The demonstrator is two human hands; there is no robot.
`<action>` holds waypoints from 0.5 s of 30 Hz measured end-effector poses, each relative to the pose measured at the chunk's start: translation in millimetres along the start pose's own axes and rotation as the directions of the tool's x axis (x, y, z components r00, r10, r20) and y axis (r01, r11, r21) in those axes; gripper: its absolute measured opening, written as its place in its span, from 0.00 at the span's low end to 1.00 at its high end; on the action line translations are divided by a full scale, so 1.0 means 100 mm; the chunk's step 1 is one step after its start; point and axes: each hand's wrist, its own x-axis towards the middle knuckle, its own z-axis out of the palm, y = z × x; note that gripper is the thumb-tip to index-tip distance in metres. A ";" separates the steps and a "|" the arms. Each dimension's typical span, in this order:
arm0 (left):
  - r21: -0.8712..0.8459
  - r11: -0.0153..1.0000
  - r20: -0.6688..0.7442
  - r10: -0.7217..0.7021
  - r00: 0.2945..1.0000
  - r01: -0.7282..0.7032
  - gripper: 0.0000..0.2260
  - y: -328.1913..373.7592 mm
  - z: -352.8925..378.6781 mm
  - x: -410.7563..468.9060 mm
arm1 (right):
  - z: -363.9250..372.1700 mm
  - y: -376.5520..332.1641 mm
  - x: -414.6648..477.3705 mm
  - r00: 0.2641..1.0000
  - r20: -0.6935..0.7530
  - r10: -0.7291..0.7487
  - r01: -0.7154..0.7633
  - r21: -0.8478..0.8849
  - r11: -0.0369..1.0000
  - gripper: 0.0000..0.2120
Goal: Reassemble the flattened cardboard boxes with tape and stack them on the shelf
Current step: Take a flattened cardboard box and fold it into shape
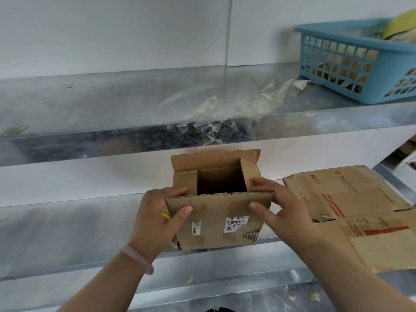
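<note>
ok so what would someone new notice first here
The open-topped cardboard box stands out in the centre, on the metal shelf, gripped by the left hand and right hand at its near flap. Flattened cardboard lies to its right. On the shelf above a blue basket sits far right, crumpled clear plastic beside it.

No text fully legible. Open box [213,221], front face: white label [236,224] with dark handwritten characters, too blurred to read; just beside it a small sticker [196,228] with a yellow-and-black patch, print unreadable. Flattened cardboard [360,194] to the right: large red printed mark [333,204], a red bar [386,231] and rows of fine print, none decipherable.
</note>
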 end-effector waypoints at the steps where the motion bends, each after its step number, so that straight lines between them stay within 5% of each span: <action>1: 0.003 1.000 0.000 -0.003 1.000 0.003 0.10 0.02 0.00 0.01 | 0.00 0.01 0.02 0.999 -0.007 0.036 -0.036 -0.002 0.999 0.18; 4: -0.069 0.993 0.041 -0.095 0.995 0.098 0.14 0.10 -0.02 0.08 | -0.05 0.02 0.11 0.992 0.013 0.126 -0.126 -0.018 0.992 0.12; 6: -0.135 0.969 0.089 -0.198 0.976 0.208 0.04 0.11 -0.02 0.16 | -0.09 0.00 0.19 0.989 0.002 0.147 -0.147 -0.008 0.989 0.15; 10: -0.121 0.964 0.125 -0.222 0.967 0.237 0.38 0.08 0.01 0.27 | -0.14 0.02 0.37 0.997 0.056 0.060 -0.056 -0.070 0.996 0.47; 12: -0.125 0.961 0.194 -0.219 0.956 0.245 0.46 0.06 0.02 0.31 | -0.16 0.03 0.46 0.987 0.152 0.044 -0.022 -0.143 0.989 0.52; 15: -0.070 0.982 0.210 -0.157 0.965 0.174 0.32 0.03 -0.01 0.36 | -0.18 0.03 0.54 0.985 0.171 0.024 0.017 -0.235 0.972 0.43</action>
